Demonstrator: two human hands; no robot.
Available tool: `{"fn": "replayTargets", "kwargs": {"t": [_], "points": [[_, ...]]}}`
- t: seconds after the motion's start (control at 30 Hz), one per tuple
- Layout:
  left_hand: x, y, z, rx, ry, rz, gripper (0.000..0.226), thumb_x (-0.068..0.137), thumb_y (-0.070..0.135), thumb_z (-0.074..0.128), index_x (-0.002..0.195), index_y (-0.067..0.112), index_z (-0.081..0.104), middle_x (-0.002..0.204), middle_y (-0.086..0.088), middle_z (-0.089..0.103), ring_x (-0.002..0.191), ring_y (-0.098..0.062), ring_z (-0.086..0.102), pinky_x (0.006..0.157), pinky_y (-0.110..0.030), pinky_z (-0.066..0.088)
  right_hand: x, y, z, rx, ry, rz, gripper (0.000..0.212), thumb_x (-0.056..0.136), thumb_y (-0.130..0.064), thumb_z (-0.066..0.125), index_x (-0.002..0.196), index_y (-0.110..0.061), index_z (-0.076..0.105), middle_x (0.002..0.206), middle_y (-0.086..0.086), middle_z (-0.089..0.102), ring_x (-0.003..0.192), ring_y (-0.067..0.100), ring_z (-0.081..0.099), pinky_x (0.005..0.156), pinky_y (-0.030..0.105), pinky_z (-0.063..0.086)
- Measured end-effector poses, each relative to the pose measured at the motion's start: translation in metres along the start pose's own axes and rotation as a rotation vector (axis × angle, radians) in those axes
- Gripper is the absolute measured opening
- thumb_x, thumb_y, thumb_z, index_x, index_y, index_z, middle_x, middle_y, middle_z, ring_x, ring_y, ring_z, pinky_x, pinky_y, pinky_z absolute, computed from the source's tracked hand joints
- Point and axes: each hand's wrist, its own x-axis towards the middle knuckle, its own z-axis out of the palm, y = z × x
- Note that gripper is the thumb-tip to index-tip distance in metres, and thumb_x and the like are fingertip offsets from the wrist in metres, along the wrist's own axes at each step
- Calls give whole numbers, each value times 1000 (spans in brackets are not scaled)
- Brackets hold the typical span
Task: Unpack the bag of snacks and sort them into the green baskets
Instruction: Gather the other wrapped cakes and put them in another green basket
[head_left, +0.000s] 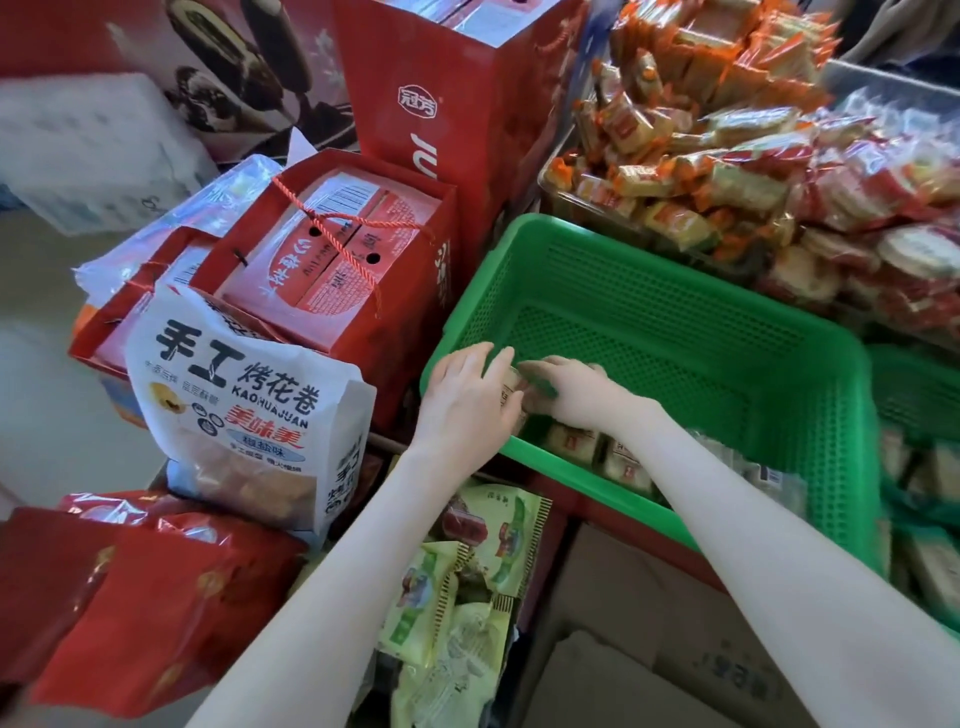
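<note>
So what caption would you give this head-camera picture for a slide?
Left hand and right hand hold a small wrapped snack in the near corner of a green basket.

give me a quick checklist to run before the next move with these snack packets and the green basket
1. Grip: small packet held by left hand and right hand: ok.
2. Position: both hands at the near left corner of the green basket: ok.
3. Room: basket floor mostly bare, a few packets along the near wall: ok.
4. Supply: white snack bag stands at left; open or sealed: cannot tell.
5. Second basket at right, free space: cannot tell.
</note>
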Motion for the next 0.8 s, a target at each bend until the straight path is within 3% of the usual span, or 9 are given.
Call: {"fn": "replayTargets", "kwargs": {"t": [0.13,0.27,0.37,0.43,0.57,0.67,0.8], "points": [[-11,18,-2,-44,79,-38,48,83,14,71,127,-1,59,122,-25,60,110,-42,59,94,-51,46,-46,7,2,-3,324,-44,59,99,-32,47,152,-22,22,153,1,30,142,20,23,114,39,12],[-29,76,6,-131,105,4,51,82,10,71,129,-1,56,125,-25,58,112,-42,58,93,-51,47,-115,31,-2,109,533,-46,57,97,-26,53,149,-18,31,149,3,38,138,19,28,112,34,15],[-45,143,16,-200,86,92,43,89,18,55,128,-1,56,124,-24,58,110,-41,59,90,-50,50,-180,66,4,195,670,16,53,95,-22,58,144,-13,40,140,5,47,131,21,37,107,30,21],[-58,198,24,-262,63,165,44,92,24,45,126,-1,58,122,-23,59,108,-40,60,90,-48,52,-232,96,11,199,738,54,50,93,-20,60,140,-10,45,135,7,52,127,23,43,107,33,29],[-103,333,47,-337,3,343,44,85,19,55,124,-2,58,121,-23,60,104,-40,61,87,-46,53,-364,173,36,207,854,213,48,92,-16,62,138,-8,48,133,8,51,125,21,41,106,25,29],[-148,448,64,-375,-72,455,47,84,19,54,127,-1,57,122,-23,59,105,-41,61,85,-46,53,-476,242,59,156,959,364,44,88,-17,61,129,-3,54,123,15,57,114,30,50,100,35,36],[-204,602,90,-418,-171,562,51,83,24,50,126,-2,57,119,-22,59,102,-41,61,81,-46,53,-625,327,91,189,984,590,49,78,-19,60,123,-1,58,116,19,60,103,39,55,92,35,33]]}}
